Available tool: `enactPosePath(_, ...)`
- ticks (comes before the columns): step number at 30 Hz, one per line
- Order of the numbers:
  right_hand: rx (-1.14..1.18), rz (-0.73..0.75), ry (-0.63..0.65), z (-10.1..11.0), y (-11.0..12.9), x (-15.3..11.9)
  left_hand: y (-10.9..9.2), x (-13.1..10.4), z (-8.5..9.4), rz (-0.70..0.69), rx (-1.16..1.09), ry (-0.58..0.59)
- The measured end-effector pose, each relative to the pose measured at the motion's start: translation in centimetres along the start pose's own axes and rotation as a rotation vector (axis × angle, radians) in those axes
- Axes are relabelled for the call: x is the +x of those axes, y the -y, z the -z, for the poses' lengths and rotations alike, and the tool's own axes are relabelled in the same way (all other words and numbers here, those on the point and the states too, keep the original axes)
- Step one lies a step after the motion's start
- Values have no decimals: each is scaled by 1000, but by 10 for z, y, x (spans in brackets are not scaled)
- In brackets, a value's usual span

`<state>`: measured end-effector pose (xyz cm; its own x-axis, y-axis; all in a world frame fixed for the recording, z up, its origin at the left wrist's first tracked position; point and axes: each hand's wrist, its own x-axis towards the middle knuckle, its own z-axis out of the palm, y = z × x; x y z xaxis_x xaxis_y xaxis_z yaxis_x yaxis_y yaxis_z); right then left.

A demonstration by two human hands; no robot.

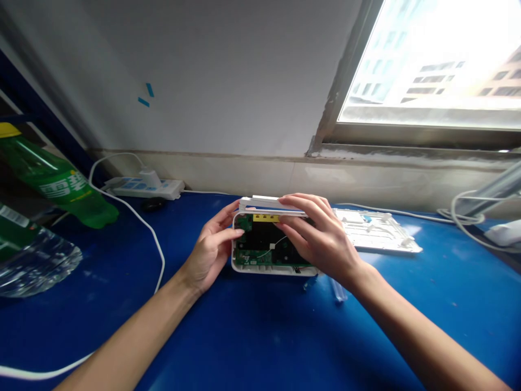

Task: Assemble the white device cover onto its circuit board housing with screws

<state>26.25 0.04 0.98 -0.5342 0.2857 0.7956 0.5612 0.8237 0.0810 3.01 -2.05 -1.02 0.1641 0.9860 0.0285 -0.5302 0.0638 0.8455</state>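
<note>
An opened white router (254, 269) is tilted up on the blue table, its green circuit board (254, 257) and a row of yellow ports (265, 218) exposed. My left hand (212, 246) grips its left side, thumb on the front edge and fingers behind. My right hand (315, 233) reaches over the right part, its fingers at the white bar-shaped antenna (264, 201) along the top edge. That hand hides the board's right side, and I cannot tell how firmly it grips. Behind it on the right lies a detached white cover (378, 233), inner side up.
A green bottle (69, 187) and a clear bottle (36, 263) are at the left. A power strip (150, 187) with a plugged-in charger sits by the wall, and its white cable (150, 225) runs down the left. A clear plastic piece (338, 290) lies below my right hand.
</note>
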Motion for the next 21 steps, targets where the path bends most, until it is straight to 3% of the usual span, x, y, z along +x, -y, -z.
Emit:
enactPosePath(10, 31, 22, -46, 0, 5, 0, 3, 0, -8, -77, 70, -93)
enactPosePath(16, 68, 16, -54, -4, 11, 2, -1, 0, -8, -92, 132, -82)
enactPosePath(21, 59, 11, -69, -6, 10, 5, -3, 1, -3, -156, 184, -5)
